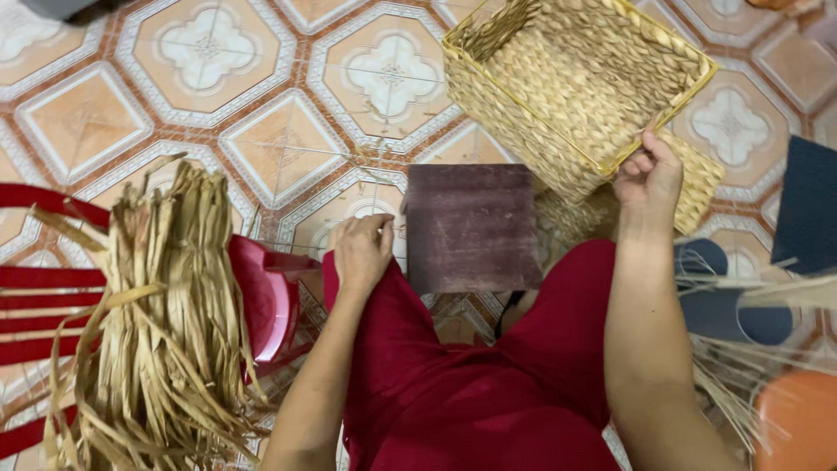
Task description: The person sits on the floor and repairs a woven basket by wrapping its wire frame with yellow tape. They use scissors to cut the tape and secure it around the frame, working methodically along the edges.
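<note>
Spreading across the whole view, a tiled floor (288, 148) with orange and white octagon patterns lies under everything. Next in size, a rectangular woven basket (575, 87) with a yellow wire rim sits tilted at upper right, its open side turned toward the camera. A bundle of dried straw strips (166, 323) drapes over a red plastic chair (270, 296) at left. A dark brown square board (471, 227) rests between the knees, just below the basket. The right hand (649, 174) grips the basket's near rim, fingers curled over the edge. The left hand (362, 253) is clenched on the red-clothed knee, pinching something too thin to identify.
</note>
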